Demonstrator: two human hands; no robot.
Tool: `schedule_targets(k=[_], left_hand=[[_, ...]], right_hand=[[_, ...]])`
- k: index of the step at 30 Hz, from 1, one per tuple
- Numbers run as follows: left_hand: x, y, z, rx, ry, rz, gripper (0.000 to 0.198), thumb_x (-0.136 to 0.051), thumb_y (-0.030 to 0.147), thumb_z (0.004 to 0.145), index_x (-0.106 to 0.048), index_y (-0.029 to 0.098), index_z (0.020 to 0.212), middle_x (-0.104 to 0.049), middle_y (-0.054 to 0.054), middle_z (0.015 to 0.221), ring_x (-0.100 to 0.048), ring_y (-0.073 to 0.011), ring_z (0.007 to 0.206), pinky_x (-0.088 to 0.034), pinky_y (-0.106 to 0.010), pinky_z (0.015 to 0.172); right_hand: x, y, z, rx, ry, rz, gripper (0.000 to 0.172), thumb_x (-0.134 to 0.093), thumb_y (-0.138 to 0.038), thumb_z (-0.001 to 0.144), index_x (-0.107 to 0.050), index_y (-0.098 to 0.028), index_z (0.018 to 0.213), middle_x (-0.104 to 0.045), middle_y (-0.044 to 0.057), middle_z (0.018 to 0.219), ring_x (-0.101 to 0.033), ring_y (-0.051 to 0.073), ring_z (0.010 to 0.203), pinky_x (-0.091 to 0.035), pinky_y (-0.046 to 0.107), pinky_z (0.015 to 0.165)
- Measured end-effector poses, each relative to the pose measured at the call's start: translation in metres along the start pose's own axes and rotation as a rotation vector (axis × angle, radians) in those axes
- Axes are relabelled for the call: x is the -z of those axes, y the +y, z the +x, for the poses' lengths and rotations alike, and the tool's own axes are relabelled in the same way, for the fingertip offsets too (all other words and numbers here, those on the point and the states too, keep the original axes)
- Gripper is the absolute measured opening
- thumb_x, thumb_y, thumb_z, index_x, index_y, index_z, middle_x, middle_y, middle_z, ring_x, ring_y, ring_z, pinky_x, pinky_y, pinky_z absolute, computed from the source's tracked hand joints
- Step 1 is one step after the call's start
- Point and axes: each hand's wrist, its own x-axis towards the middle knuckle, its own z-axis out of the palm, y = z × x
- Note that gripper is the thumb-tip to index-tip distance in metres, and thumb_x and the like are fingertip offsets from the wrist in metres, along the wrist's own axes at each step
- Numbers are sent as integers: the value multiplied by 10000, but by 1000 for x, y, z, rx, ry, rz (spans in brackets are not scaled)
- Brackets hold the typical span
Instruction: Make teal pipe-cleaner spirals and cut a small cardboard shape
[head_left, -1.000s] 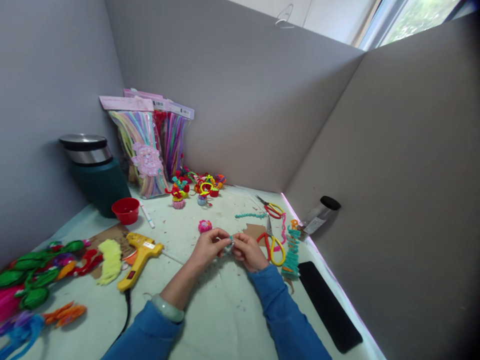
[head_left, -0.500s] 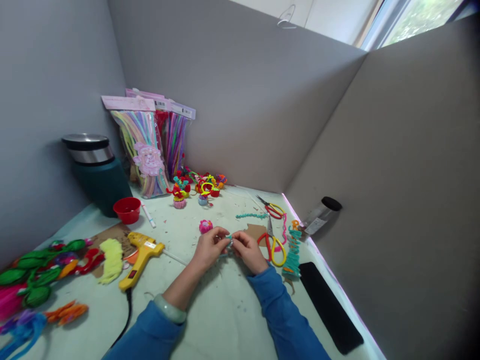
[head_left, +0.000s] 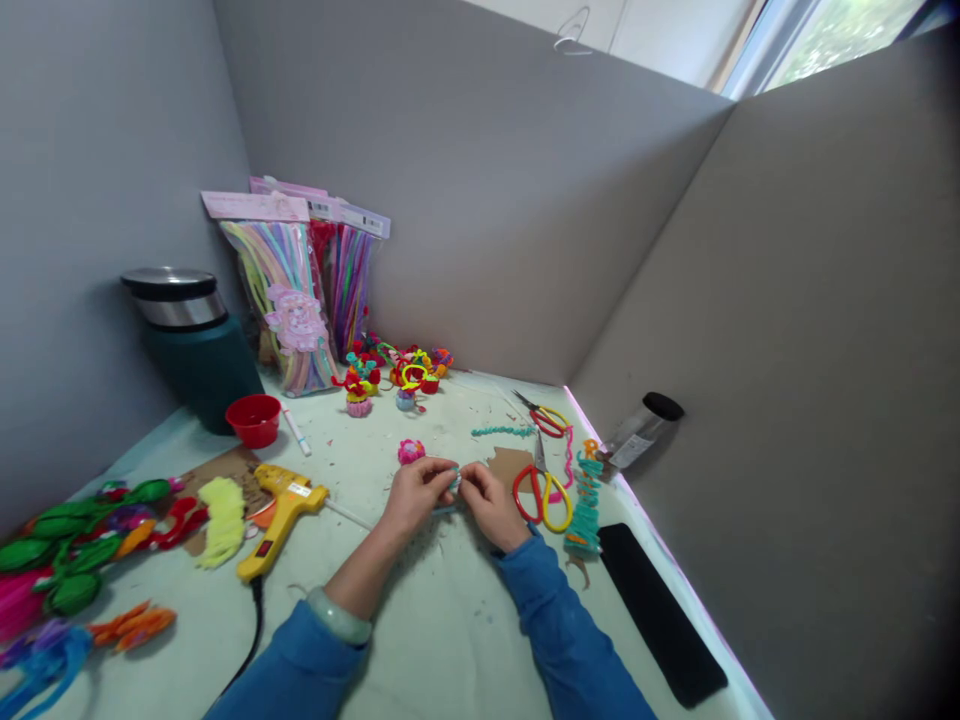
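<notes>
Low over the middle of the table, my left hand (head_left: 414, 496) and my right hand (head_left: 492, 506) meet at the fingertips. Between them is a small pale teal piece of pipe cleaner (head_left: 455, 481), mostly covered by the fingers. Both hands are closed in a pinch on it. A light blue strip (head_left: 444, 511) shows just below the fingers. Behind my left hand lies a pink fuzzy ball (head_left: 411, 452). To the right of my right hand are scissors (head_left: 554, 501) with red and yellow handles and a piece of brown cardboard (head_left: 513, 468).
A yellow glue gun (head_left: 284, 515) lies left of my forearm, its cord running forward. Further left are a red cup (head_left: 254, 420), a teal bottle (head_left: 196, 350) and pipe cleaner flowers (head_left: 75, 540). Bags of pipe cleaners (head_left: 289, 300) lean at the back. A black strip (head_left: 661, 615) lies right.
My fingertips have shifted slightly, and the small piece between them has turned a little. The things on the table have stayed where they were.
</notes>
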Motion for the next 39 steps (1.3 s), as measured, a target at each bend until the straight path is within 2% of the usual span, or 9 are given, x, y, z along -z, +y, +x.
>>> schedule_targets(k=[3,7,13,17,23,31,39], left_hand=[[-1,2,-2,7,-10,-14,240,-666,284,637,-664,109,800,-599,-1,507,-545,-117,449,-429,-223,473],[-2,4,-3,-6,-27,-17,226,-669,275,630,-674,106,779,-611,-11,557,-537,-110,454,-433,-229,479],[-3,4,-3,-5,-37,-26,241,-666,272,633,-684,104,805,-624,-21,603,-543,-109,458,-440,-238,486],[-4,7,-4,-2,-36,-42,261,-689,287,612,-697,95,789,-625,-26,604,-539,-107,455,-437,-239,484],[-1,16,-9,113,-97,-187,343,-724,330,604,-690,85,842,-599,-15,525,-541,-106,470,-463,-246,539],[2,17,-11,224,-166,-417,306,-751,279,597,-679,89,825,-622,-22,602,-522,-80,461,-466,-233,541],[2,15,-11,227,-180,-435,289,-754,262,598,-668,96,819,-621,-16,627,-514,-77,457,-469,-236,533]], right_hand=[[-2,3,2,-52,9,117,135,-513,-292,808,-584,-187,856,-517,-26,667,-421,104,545,-338,209,499],[-2,3,3,-88,-17,210,123,-542,-297,786,-564,-176,788,-465,-51,589,-383,81,471,-310,200,453],[0,6,2,-60,-23,188,101,-537,-284,801,-540,-189,769,-440,-61,564,-377,81,486,-302,194,465],[1,7,3,-61,-26,203,153,-521,-325,823,-533,-190,751,-432,-65,537,-361,80,466,-294,196,457],[2,3,4,-76,-63,303,171,-578,-357,785,-532,-192,781,-441,-65,556,-364,75,447,-294,201,443],[-2,-3,-2,39,95,83,177,-541,-352,813,-551,-195,733,-472,-33,600,-411,111,532,-336,229,516],[-3,-5,-3,87,139,14,143,-544,-332,810,-532,-195,770,-484,-24,654,-432,122,597,-354,235,567]])
